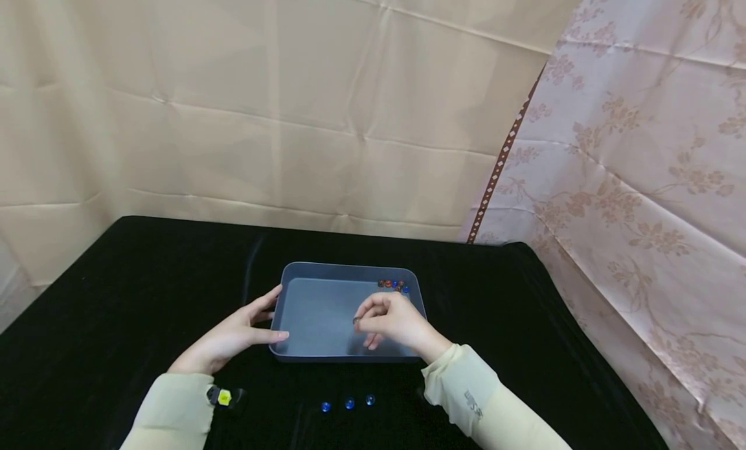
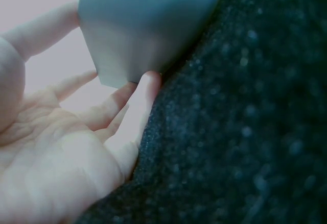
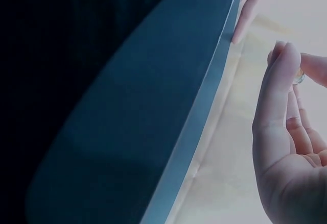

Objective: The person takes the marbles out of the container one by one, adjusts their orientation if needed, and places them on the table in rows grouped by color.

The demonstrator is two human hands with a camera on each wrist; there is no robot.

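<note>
A grey-blue rectangular tray (image 1: 326,307) sits on the black cloth. My left hand (image 1: 241,330) holds its left side, the thumb over the rim and the other fingers against the outer wall; the left wrist view shows fingertips (image 2: 151,78) touching the tray's wall (image 2: 148,35) low down. Above the tray's right half, my right hand (image 1: 393,320) pinches a small glass marble (image 3: 299,76) between thumb and index finger. Several red-brown and blue marbles (image 1: 388,283) lie in the tray's far right corner, partly behind the right hand. In front of the tray are three blue marbles (image 1: 350,403).
Black cloth (image 1: 157,294) covers the table around the tray. A beige curtain (image 1: 233,113) hangs behind it, and a pink floral curtain (image 1: 641,165) hangs at the right. The tray's near wall (image 3: 194,117) stands below the right hand.
</note>
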